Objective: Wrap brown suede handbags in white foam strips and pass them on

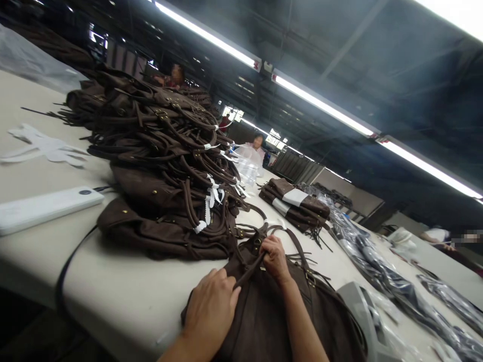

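Note:
A dark brown handbag [260, 322] with brass fittings lies on the table right in front of me. My left hand [212, 304] is closed around one end of a brown strap [248, 272] on the bag's upper side. Higher up and to the right, my right hand [277, 257] has its fingers wrapped on the other end of the same strap. The bag's looped handles [298, 241] stand up behind my right hand, with white paper wrapped on one of them. Whether the strap is attached beneath my fingers is hidden.
A tall pile of similar brown bags [158, 166] stands at the left. Behind are stacked folded bags [296, 201]; plastic-wrapped items [362, 246] run down the right. A grey plastic device [358, 311] is beside the bag. A white power strip [49, 206] and paper scraps [45, 146] lie left. Other people are farther off.

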Motion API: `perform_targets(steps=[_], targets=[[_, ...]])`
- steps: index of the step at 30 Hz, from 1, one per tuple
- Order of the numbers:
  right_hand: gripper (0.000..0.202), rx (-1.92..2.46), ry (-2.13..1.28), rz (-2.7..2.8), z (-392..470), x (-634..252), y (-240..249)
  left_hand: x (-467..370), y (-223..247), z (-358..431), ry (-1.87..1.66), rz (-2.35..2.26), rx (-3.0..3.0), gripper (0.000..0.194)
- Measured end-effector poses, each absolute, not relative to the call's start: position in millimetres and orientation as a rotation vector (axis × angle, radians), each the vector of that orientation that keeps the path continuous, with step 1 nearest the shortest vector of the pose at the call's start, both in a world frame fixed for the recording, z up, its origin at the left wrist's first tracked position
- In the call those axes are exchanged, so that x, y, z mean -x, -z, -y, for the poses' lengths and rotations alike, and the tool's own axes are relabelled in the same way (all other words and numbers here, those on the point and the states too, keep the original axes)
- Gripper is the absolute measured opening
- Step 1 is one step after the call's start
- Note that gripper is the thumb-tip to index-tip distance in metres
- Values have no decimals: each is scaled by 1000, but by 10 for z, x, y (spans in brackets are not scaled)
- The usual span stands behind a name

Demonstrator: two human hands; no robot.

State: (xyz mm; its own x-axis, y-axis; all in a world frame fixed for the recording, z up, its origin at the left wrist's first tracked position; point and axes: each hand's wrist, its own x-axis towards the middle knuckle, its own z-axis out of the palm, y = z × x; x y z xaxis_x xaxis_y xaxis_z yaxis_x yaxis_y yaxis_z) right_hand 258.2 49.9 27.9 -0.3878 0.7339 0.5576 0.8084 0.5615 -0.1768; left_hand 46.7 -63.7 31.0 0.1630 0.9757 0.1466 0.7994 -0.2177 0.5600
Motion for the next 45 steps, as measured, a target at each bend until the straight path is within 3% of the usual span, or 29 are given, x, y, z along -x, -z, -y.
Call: perform_targets(steps=[7,12,19,23,28,34,38,45], targets=[[25,1406,188,1992,-381,-2608,-289,-536,-524,777,-385,-1683,-2139,33],[28,1539,97,1780,-395,-2523,-218,-501,-436,737,-492,-1593,-2094,32],[40,1793,-25,1794,-531,-2339,-282,-229,-170,594,-736,-1135,-1895,26],[32,2010,-52,1777,-627,-2341,-279,-290,-145,830,-801,-1457,-2062,23],[49,1903,-469,1518,-642,-2527,-224,-287,-195,996,-736,-1712,-2067,18],[61,1690,-483,1380,-663,-2546,-184,-234,-222,998,-1139,-1414,-1865,40],[54,1652,-438,1419,-717,-2490,-88,-136,-72,809,-1094,-1173,-1378,58],[64,1547,-718,1368,-651,-2570,-26,1,184,464,-771,-1351,-1484,25]])
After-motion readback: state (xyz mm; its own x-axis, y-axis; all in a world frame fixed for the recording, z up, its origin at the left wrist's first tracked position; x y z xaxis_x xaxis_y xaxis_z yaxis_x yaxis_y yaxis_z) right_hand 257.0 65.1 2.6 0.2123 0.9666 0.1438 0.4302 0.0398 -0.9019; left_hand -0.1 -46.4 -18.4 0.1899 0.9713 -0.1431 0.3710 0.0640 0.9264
